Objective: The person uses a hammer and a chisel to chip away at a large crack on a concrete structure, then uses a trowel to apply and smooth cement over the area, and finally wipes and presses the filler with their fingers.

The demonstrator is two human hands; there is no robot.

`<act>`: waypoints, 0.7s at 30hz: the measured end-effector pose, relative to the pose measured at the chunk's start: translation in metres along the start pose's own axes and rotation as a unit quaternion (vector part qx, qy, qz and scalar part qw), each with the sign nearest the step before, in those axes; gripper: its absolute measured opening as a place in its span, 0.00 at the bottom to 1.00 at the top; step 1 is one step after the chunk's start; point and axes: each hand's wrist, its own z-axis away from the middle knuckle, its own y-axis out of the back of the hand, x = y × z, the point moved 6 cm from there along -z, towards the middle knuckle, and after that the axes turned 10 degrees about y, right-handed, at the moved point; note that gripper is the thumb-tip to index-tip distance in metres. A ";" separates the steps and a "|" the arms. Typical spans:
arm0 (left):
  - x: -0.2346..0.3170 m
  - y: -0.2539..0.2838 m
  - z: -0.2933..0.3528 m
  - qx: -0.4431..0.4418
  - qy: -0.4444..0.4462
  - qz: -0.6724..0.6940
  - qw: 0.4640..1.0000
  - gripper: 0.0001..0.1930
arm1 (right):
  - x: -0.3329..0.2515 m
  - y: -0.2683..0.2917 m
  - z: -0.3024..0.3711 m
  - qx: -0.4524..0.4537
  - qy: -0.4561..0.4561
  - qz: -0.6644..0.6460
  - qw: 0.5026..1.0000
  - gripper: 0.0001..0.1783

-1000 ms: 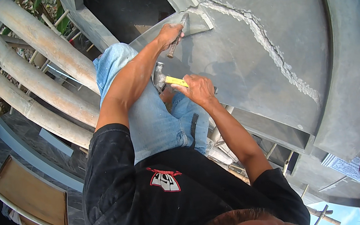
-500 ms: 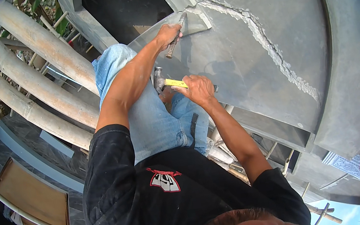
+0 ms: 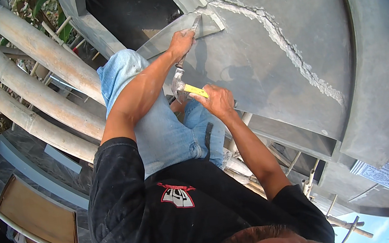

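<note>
My left hand (image 3: 182,44) is closed round a steel chisel (image 3: 196,22), its tip against the grey cement ledge where the chipped groove (image 3: 276,34) begins. That rough, pale groove runs down across the smooth grey wall (image 3: 308,9) to the right. Lower down, my right hand (image 3: 220,101) grips a hammer (image 3: 178,84) by its yellow handle. The hammer's metal head is at the butt end of the chisel and looks to be touching it. Both hands are over my jeans-clad knees (image 3: 155,127), close to the wall.
Thick bamboo poles (image 3: 39,59) run along the left side, with thinner poles and leaves beyond. A dark opening (image 3: 132,10) lies above my left hand. Far below on the left is a brown board (image 3: 37,215). More bamboo (image 3: 309,180) shows under the ledge at the right.
The hammer head has swung up toward the chisel's butt end, where it was lower and apart before. My left hand keeps its hold on the chisel.
</note>
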 end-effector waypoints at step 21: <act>0.012 0.007 -0.004 -0.046 0.045 0.082 0.995 0.14 | -0.009 0.011 -0.021 0.032 0.029 0.025 0.999 0.27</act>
